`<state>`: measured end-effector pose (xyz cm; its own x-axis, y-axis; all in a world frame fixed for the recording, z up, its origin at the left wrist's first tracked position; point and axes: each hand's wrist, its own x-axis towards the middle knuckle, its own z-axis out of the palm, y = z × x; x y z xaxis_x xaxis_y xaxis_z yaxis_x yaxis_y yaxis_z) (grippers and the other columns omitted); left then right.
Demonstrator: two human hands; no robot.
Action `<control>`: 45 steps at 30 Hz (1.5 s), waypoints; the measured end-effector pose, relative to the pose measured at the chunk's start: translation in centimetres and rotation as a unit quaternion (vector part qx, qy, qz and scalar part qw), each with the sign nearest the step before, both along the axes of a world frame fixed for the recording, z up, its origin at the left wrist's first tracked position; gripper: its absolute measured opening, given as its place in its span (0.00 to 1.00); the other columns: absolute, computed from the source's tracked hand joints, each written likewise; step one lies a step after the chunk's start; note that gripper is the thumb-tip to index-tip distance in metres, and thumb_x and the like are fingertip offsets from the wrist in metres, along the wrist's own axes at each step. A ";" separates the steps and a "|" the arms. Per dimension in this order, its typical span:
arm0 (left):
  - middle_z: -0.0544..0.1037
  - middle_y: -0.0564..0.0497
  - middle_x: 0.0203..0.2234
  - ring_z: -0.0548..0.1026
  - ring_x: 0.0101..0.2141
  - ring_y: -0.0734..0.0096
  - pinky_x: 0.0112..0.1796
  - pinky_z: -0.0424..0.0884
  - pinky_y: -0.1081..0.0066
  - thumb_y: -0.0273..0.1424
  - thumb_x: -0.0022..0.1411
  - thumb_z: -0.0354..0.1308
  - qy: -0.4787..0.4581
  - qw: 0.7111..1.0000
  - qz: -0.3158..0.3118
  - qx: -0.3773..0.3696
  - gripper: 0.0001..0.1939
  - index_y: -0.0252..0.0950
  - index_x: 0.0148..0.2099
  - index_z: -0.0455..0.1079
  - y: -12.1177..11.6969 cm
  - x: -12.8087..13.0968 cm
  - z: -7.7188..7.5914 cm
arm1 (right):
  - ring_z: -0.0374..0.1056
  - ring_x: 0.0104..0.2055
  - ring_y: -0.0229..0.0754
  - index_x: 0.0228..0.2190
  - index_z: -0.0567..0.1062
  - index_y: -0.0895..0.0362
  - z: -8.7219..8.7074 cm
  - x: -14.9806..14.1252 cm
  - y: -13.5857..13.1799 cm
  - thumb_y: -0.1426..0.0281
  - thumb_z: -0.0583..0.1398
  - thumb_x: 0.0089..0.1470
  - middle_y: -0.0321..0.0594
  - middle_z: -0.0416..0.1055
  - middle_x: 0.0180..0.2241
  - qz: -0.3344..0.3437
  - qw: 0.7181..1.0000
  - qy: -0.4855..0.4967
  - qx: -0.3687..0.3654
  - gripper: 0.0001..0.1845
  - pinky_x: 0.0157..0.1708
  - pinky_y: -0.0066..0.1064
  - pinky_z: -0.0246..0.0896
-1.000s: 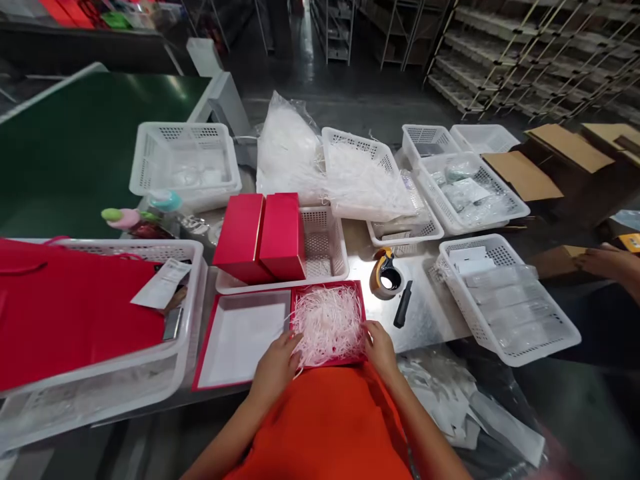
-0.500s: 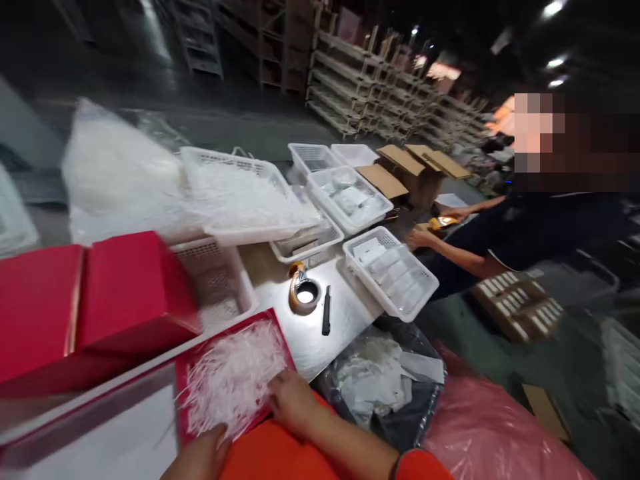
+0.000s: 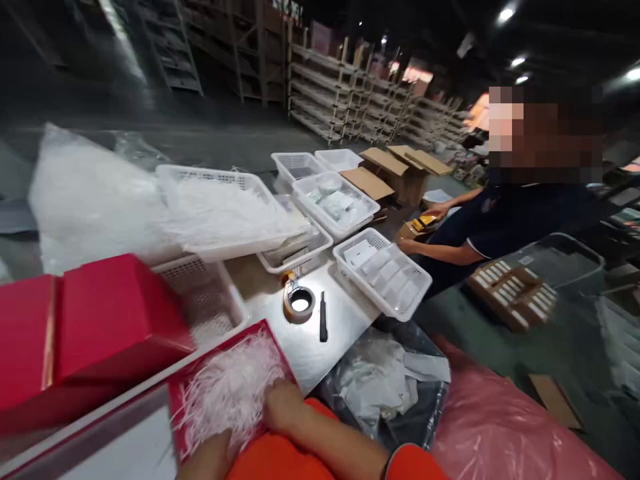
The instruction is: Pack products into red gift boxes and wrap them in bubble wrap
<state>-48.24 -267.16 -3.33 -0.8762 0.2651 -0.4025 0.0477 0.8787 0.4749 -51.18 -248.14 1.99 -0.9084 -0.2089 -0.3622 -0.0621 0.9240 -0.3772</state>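
White shredded paper (image 3: pixel 233 383) fills a red box (image 3: pixel 265 328) at the lower middle of the head view. My left hand (image 3: pixel 213 457) is at the near side of the box, its fingertips sunk in the shreds, so their closing is hidden. At the right side of the box, my right hand (image 3: pixel 283 403) has its fingers curled into the same paper. A roll of tape (image 3: pixel 289 308) and a black box cutter (image 3: pixel 323 320) lie on the metal table (image 3: pixel 305 353) beyond the box.
Large red boxes (image 3: pixel 115 307) stand at left beside a white basket heaped with shreds (image 3: pixel 210 252). Another white basket (image 3: pixel 423 283) holds packets. A co-worker (image 3: pixel 520 220) handles a yellow object at right. Below the table edge are a dark-lined bin (image 3: pixel 430 393) and a pink plastic bag (image 3: pixel 505 413).
The view has shifted slightly, with the table's contents appearing farther left. Both my hands stay at the shredded paper, with little visible movement.
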 end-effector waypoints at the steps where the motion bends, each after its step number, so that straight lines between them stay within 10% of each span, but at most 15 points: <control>1: 0.85 0.38 0.41 0.82 0.45 0.44 0.46 0.78 0.54 0.36 0.58 0.51 -0.015 1.000 0.008 -0.016 0.19 0.38 0.43 0.81 -0.2 0.4 1.8 | 0.78 0.38 0.54 0.38 0.83 0.58 0.6 0.2 0.4 0.80 0.64 0.48 0.52 0.81 0.41 -0.003 1.000 0.010 -0.012 0.15 0.34 0.37 0.75; 6: 0.83 0.41 0.46 0.80 0.47 0.54 0.52 0.74 0.57 0.37 0.66 0.46 0.062 0.992 0.104 0.044 0.24 0.36 0.56 0.76 -1.8 1.2 8.1 | 0.71 0.54 0.50 0.53 0.75 0.60 1.8 -0.6 4.3 0.81 0.52 0.57 0.54 0.72 0.55 -0.026 0.995 0.036 -0.085 0.25 0.52 0.39 0.68; 12: 0.82 0.39 0.43 0.81 0.39 0.57 0.44 0.76 0.62 0.36 0.62 0.51 0.012 0.943 0.332 0.022 0.22 0.30 0.54 0.73 -4.6 1.6 5.7 | 0.73 0.45 0.48 0.56 0.72 0.62 -0.9 -2.1 7.5 0.62 0.55 0.64 0.54 0.74 0.51 -0.125 0.989 -0.018 -0.082 0.24 0.44 0.35 0.66; 19: 0.82 0.39 0.42 0.80 0.43 0.58 0.47 0.71 0.66 0.29 0.63 0.49 -0.038 0.969 0.242 0.016 0.17 0.31 0.50 0.74 -3.0 1.9 4.1 | 0.74 0.45 0.48 0.48 0.77 0.59 -2.6 -2.0 6.6 0.67 0.49 0.68 0.49 0.79 0.44 -0.088 0.993 -0.055 -0.053 0.19 0.40 0.31 0.59; 29: 0.80 0.38 0.47 0.80 0.42 0.56 0.47 0.75 0.60 0.45 0.63 0.49 0.019 0.952 0.269 0.146 0.30 0.30 0.57 0.73 -3.5 2.8 3.9 | 0.75 0.39 0.48 0.44 0.78 0.59 -2.6 -0.1 9.8 0.65 0.46 0.67 0.47 0.80 0.37 -0.123 0.991 -0.039 -0.046 0.22 0.36 0.31 0.58; 37: 0.80 0.39 0.47 0.78 0.47 0.58 0.51 0.72 0.64 0.31 0.63 0.52 0.013 0.971 0.231 0.060 0.20 0.33 0.54 0.76 -2.9 2.4 5.0 | 0.74 0.48 0.57 0.52 0.75 0.59 -3.4 -1.6 8.1 0.53 0.40 0.61 0.54 0.79 0.46 -0.118 0.988 -0.047 -0.083 0.35 0.42 0.38 0.63; 45: 0.80 0.41 0.48 0.79 0.42 0.65 0.46 0.75 0.68 0.30 0.70 0.47 0.151 0.871 0.467 -0.008 0.19 0.32 0.55 0.74 -13.8 1.5 10.0 | 0.76 0.45 0.62 0.43 0.75 0.56 -3.6 -4.2 8.5 0.37 0.47 0.48 0.56 0.79 0.42 -0.157 0.979 -0.070 -0.113 0.41 0.43 0.46 0.68</control>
<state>-46.79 -280.93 6.70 -0.7739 -0.6233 -0.1125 -0.5703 0.6086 0.5516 -55.39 -239.61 -1.59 -0.8856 -0.0165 -0.4642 0.2787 0.7806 -0.5594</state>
